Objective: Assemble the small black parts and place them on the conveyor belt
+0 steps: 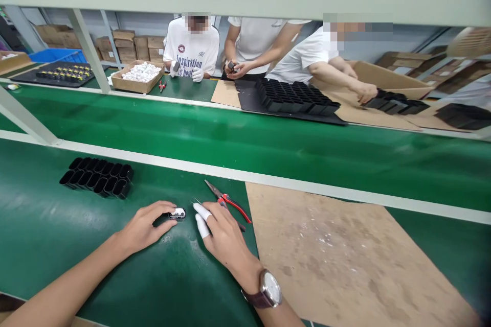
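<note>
My left hand [143, 227] rests on the green table top and pinches a small black and white part [175, 214] between thumb and fingers. My right hand [222, 235] lies just right of that part, with white finger cots on two fingertips, and holds thin tweezers [196, 202] whose tips point up and left. A watch [268, 290] sits on my right wrist. Red-handled cutters [227, 199] lie on the table just beyond my right hand.
A cluster of several black oval parts [97, 177] stands to the far left. A brown cardboard sheet [345, 255] covers the table at right. Beyond the green conveyor belt [245, 138], three people work among black trays [295, 97] and a box of white parts [138, 75].
</note>
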`<state>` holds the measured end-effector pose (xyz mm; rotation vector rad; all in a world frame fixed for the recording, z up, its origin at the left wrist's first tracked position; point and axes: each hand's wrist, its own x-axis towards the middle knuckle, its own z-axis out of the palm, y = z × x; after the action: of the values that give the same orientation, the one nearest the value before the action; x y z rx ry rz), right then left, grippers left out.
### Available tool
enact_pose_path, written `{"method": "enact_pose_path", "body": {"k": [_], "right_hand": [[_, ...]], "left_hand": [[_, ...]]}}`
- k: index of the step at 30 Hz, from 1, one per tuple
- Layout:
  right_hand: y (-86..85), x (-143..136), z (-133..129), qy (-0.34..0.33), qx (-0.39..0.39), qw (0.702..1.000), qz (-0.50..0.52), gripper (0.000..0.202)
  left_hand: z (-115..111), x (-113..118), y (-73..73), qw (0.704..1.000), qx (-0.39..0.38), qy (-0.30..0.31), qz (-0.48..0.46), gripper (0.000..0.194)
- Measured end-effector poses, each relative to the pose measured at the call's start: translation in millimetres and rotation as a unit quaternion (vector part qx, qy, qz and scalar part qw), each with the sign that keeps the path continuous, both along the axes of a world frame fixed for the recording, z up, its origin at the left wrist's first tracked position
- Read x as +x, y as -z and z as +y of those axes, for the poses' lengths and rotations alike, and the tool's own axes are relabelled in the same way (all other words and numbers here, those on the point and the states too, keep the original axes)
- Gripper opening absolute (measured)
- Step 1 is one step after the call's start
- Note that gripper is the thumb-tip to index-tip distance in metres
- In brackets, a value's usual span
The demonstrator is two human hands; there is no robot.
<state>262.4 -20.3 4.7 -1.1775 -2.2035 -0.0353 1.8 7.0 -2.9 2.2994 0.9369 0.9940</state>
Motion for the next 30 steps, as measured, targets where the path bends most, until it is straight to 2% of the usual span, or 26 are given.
{"method": "enact_pose_path", "body": {"k": [3,7,12,17,20,23,25,27,30], "right_hand": [[-5.0,-9.6,-6.4,-0.055,-0.04,0.996,0.062,0.039],[-3.3,-15.5,-9.8,-0.075,-0.058,0.995,0.044,0.041],[0.1,-14.9,-7.3,-0.074,-0.015,0.997,0.006,0.042],[-0.5,-13.3,-9.4,-0.065,0.042,0.996,0.047,0.045],[2.9,-12.1,-11.0,-0.084,0.074,0.993,0.042,0.041],[9.1,-14.0,-13.4,-0.12,0.063,0.991,0.004,0.035],[13.6,-17.2,-16.3,-0.135,0.05,0.989,-0.028,0.028],[18.1,-20.6,-19.6,-0.137,0.046,0.988,-0.052,0.023],[24.6,-22.9,-22.4,-0.134,0.048,0.987,-0.072,0.019]], "left_hand": [[-1.7,-0.7,1.7,1.0,-0.026,-0.003,0.013,0.028],[-1.9,0.0,2.4,1.0,0.002,0.026,0.012,0.022],[-3.4,2.6,1.9,0.999,0.041,0.031,0.015,0.011],[-4.4,4.1,2.8,0.999,0.037,0.005,0.021,0.015],[2.7,4.0,-4.6,0.998,0.045,-0.038,0.019,0.019],[21.7,4.0,-22.8,0.993,0.065,-0.084,0.053,0.029],[44.4,3.7,-38.2,0.985,0.073,-0.106,0.114,0.041],[75.9,2.3,-52.9,0.971,0.065,-0.132,0.188,0.049],[132.2,-3.2,-69.0,0.952,0.039,-0.187,0.238,0.046]]}}
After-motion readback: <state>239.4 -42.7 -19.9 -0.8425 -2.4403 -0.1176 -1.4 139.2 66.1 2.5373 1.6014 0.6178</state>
